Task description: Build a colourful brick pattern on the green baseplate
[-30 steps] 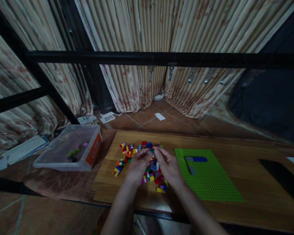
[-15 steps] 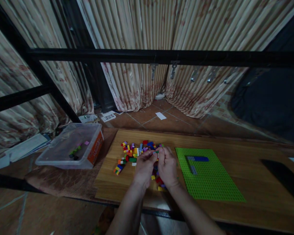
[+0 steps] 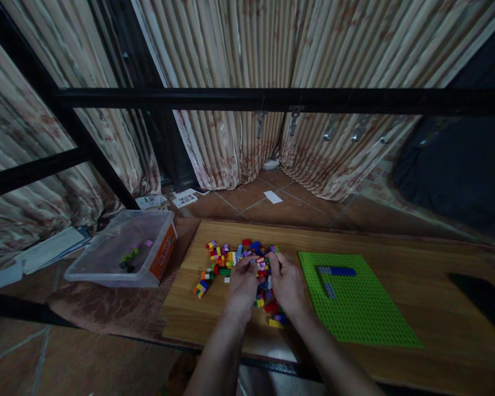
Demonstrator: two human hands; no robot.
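Parted the left hand [image 3: 242,289] and the right hand [image 3: 289,285] slightly at the fingertips since the earlier frame, from nearly meeting to a small gap above the brick pile [image 3: 224,272]. Saw striped curtains [image 3: 239,49] behind a black rail [image 3: 231,98], and tiled floor [image 3: 241,204] with a white card [image 3: 273,197]. Worked over a long wooden table [image 3: 185,316], dimly lit, with the pile beneath and around the hands. Found the green baseplate [image 3: 367,316] flat on the wood, just right of the right hand, and the clear plastic box [image 3: 164,253] beside the left end, with a few small pieces inside. Noted a blue strip [image 3: 343,271] and grey pieces [image 3: 329,291] in a corner shape on the baseplate. Held both hands low, with fingers curled and narrowly set. Could not tell for certain of any brick between the fingers of either hand; made out only small red and pink bricks [image 3: 262,273] in the gap. Called, in judgement, for a light fingertip pinch across the sides of one brick, using the opposite fingertips for steadying or turning. Needed slightly raised palms to avoid dragging neighbouring bricks, and gentle nudging rather than digging to keep small colours and studs readable in the weak light.
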